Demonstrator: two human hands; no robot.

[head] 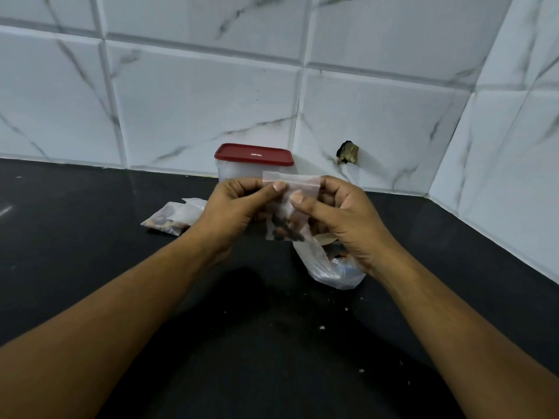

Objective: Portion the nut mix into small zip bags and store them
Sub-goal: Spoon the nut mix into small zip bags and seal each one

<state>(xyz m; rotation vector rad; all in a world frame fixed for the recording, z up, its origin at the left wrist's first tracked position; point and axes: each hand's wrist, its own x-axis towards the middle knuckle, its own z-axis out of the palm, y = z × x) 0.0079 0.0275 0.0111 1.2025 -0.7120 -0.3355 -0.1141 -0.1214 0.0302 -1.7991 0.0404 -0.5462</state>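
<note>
I hold a small clear zip bag (pixel 287 219) with dark and brown nuts in its bottom, raised above the black counter. My left hand (pixel 233 207) pinches its top strip at the left, thumb on the front. My right hand (pixel 335 216) pinches the strip at the right. Below my right hand lies a larger crumpled clear plastic bag (pixel 325 264), partly hidden by the hand. To the left, filled small zip bags (pixel 175 217) lie on the counter. Behind my hands stands a clear container with a red lid (pixel 254 154), lid on.
The black counter (pixel 90 252) meets a white marble-tiled wall at the back and at the right, forming a corner. A dark hole or fitting (pixel 348 152) sits low in the back wall. Small crumbs (pixel 322 327) dot the counter near my right forearm.
</note>
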